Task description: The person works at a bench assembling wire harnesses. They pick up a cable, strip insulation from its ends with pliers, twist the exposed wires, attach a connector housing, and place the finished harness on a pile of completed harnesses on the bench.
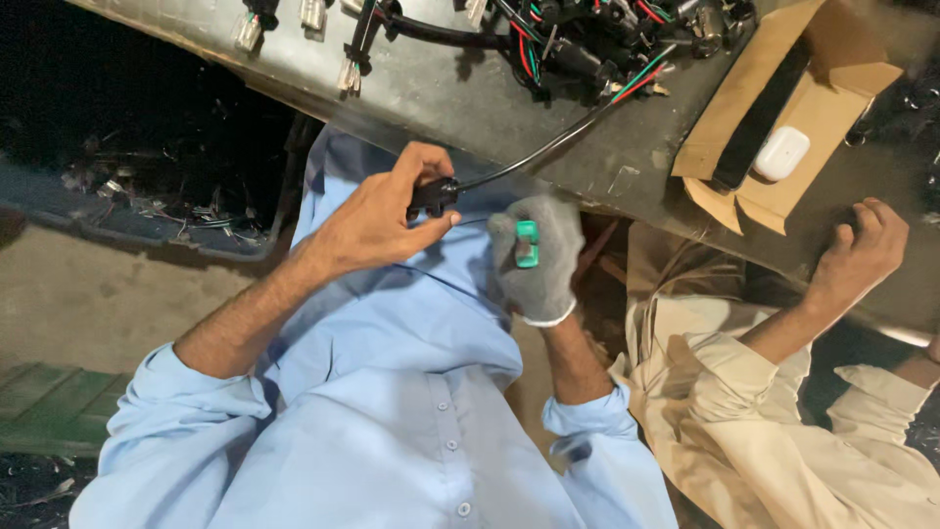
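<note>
Head view, camera looks down on the wearer in a light blue shirt (pixel 392 431). Left hand (pixel 377 216) is bare, fingers curled and pinching a small black connector (pixel 434 196) between thumb and forefinger; the connector sticks out just past the fingertips, toward the right hand. A black sheathed cable (pixel 548 149) runs from the connector up and right across the grey metal bench (pixel 441 93) into a wiring harness (pixel 578 39) of red, green and black leads with plugs. Right hand (pixel 537 257) wears a grey knit glove, fingers closed around a small green tool (pixel 527 244) held upright; the green part shows at the front of the fist, just beside the connector but not touching it. A thin wire appears to run between the two hands; can't tell where it ends.

Around: open cardboard box (pixel 783 108) on the bench at right, holding a long black strip (pixel 759 118) and a white rounded case (pixel 781 154). Co-worker in a beige sleeve (pixel 725 392) sits at right, bare hand (pixel 862 250) resting on the bench edge, well apart from the wearer's hands. Nothing lies between the connector and the gloved hand.
</note>
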A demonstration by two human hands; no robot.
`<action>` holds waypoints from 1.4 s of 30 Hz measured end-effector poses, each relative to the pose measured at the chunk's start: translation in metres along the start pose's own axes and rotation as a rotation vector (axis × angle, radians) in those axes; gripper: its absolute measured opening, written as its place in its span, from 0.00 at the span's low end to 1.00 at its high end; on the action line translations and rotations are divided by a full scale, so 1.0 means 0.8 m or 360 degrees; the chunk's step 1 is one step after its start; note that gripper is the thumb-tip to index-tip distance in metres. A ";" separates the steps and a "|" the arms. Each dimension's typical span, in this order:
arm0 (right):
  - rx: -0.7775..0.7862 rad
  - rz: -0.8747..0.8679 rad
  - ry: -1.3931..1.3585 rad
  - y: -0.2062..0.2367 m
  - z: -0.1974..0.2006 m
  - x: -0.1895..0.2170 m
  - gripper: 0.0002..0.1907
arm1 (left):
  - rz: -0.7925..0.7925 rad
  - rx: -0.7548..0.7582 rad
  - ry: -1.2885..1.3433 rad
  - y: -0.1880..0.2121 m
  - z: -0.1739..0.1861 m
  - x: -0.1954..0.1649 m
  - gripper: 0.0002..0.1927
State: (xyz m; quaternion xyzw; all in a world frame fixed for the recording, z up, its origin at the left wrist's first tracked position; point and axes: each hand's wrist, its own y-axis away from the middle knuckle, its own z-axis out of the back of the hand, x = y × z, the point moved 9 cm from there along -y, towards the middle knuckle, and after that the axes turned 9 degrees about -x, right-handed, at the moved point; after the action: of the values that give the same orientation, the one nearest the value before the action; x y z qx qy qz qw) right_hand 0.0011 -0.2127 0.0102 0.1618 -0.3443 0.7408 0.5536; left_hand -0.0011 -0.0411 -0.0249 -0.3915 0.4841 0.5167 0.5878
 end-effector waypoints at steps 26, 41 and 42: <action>0.0571 -0.0569 -0.0494 0.044 -0.081 -0.028 0.16 | 0.0133 -0.0199 0.0010 0.038 -0.014 0.055 0.26; 0.0791 -0.0909 -0.0261 0.080 -0.103 -0.045 0.17 | -0.0539 -0.0432 -0.0936 0.035 -0.012 0.020 0.23; 0.0776 -0.0902 -0.0321 0.078 -0.103 -0.044 0.17 | -0.0530 -0.0440 -0.0910 0.033 -0.010 0.020 0.23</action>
State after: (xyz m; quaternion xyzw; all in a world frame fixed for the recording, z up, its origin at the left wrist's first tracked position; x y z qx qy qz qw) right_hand -0.0339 -0.1901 -0.0907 0.4496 -0.1524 0.5989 0.6449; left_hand -0.0285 -0.0407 -0.0414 -0.3804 0.1551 0.5631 0.7170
